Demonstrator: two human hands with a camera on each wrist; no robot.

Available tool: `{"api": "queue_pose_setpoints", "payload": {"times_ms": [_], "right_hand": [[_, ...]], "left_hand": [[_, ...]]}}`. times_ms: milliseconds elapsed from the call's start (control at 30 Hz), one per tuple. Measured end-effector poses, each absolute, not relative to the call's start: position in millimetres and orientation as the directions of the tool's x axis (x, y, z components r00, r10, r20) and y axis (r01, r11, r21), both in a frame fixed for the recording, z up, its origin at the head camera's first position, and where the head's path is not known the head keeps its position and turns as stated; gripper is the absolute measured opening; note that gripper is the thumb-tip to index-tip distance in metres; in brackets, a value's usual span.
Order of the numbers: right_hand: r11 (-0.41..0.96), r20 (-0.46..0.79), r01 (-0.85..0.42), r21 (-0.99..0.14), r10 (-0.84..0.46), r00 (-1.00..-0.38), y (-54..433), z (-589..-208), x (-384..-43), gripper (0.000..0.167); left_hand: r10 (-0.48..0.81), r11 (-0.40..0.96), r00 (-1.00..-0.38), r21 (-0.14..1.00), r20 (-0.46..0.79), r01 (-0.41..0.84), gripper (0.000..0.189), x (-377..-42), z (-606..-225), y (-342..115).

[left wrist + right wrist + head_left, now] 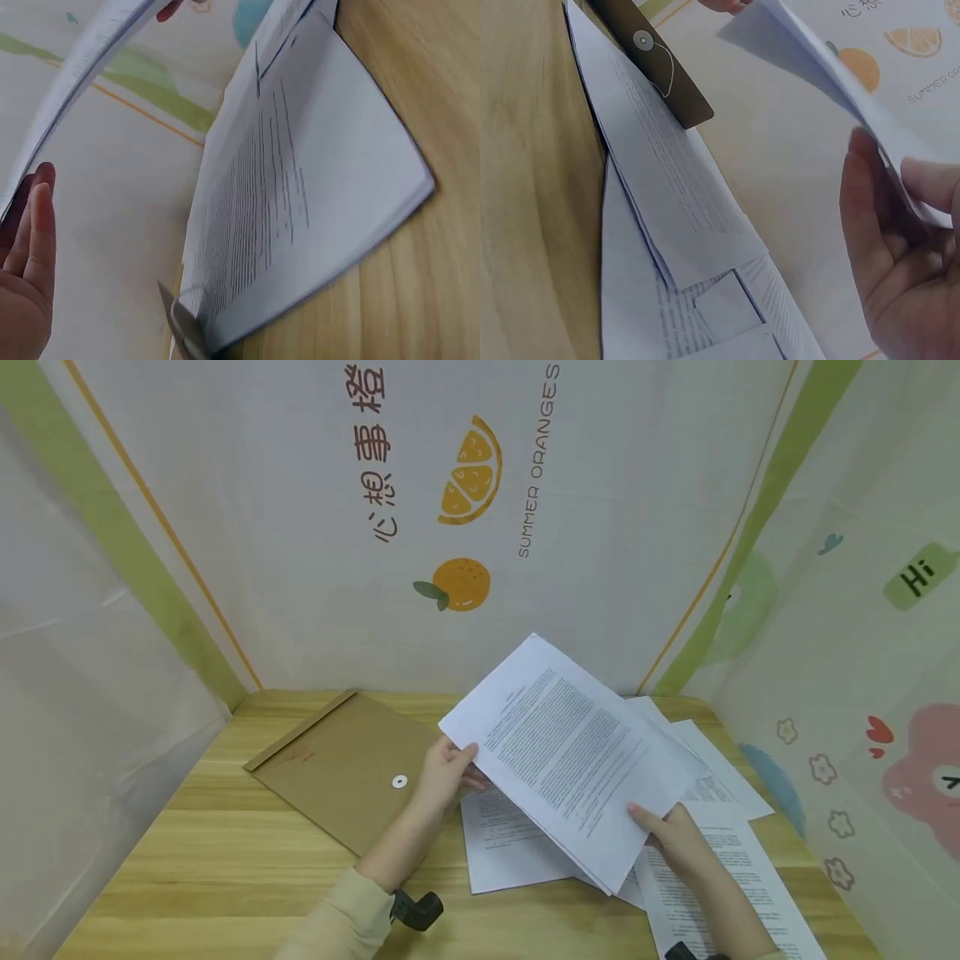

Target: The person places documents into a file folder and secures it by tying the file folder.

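Both hands hold a thin stack of printed paper sheets (pixel 573 747) up at a tilt over the table. My left hand (pixel 444 772) pinches its left edge, thumb on the printed face and fingers behind. At the lower right edge, my right hand (pixel 681 845) grips it between thumb and fingers, as the right wrist view also shows. Beneath lie more printed sheets (pixel 322 150), overlapping at different angles. To the left of them, a brown paper envelope (pixel 337 760) with a white round button (pixel 400 782) lies flat, partly hidden by my left forearm.
The wooden table (pixel 202 852) ends at a white curtain (pixel 300 568) printed with oranges. Another printed curtain (pixel 840 652) borders the right side. One loose sheet (pixel 750 893) reaches toward the table's right front, under my right forearm.
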State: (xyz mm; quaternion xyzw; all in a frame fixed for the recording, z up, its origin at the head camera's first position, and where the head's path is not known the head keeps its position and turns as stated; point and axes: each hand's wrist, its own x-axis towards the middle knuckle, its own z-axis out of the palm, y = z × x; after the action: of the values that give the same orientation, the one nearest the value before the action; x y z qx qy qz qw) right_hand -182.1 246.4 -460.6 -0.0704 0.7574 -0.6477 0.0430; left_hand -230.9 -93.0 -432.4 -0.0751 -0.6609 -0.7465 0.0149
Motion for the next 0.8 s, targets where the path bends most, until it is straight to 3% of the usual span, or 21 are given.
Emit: {"api": "queue_pose_setpoints", "payload": {"times_ms": [233,500,700,800], "right_hand": [[0.19,-0.063,0.024,-0.981,-0.2,-0.978,247,-461,-176,0.053],[0.115,-0.071,0.035,-0.993,-0.324,-0.943,260,-468,-173,0.058],[0.061,-0.125,0.11,-0.992,-0.398,-0.909,268,-473,-172,0.061],[0.058,-0.159,0.148,-0.987,-0.411,-0.898,268,-477,-172,0.064]], "left_hand": [[0.188,0.081,-0.971,0.983,0.145,0.163,0.027,-227,-434,-124],[0.304,0.281,-0.934,0.918,0.19,0.278,0.028,-223,-448,-158],[0.351,0.537,-0.916,0.76,0.193,0.366,0.023,-214,-455,-169],[0.353,0.693,-0.918,0.608,0.181,0.387,0.027,-209,-459,-171]]}}
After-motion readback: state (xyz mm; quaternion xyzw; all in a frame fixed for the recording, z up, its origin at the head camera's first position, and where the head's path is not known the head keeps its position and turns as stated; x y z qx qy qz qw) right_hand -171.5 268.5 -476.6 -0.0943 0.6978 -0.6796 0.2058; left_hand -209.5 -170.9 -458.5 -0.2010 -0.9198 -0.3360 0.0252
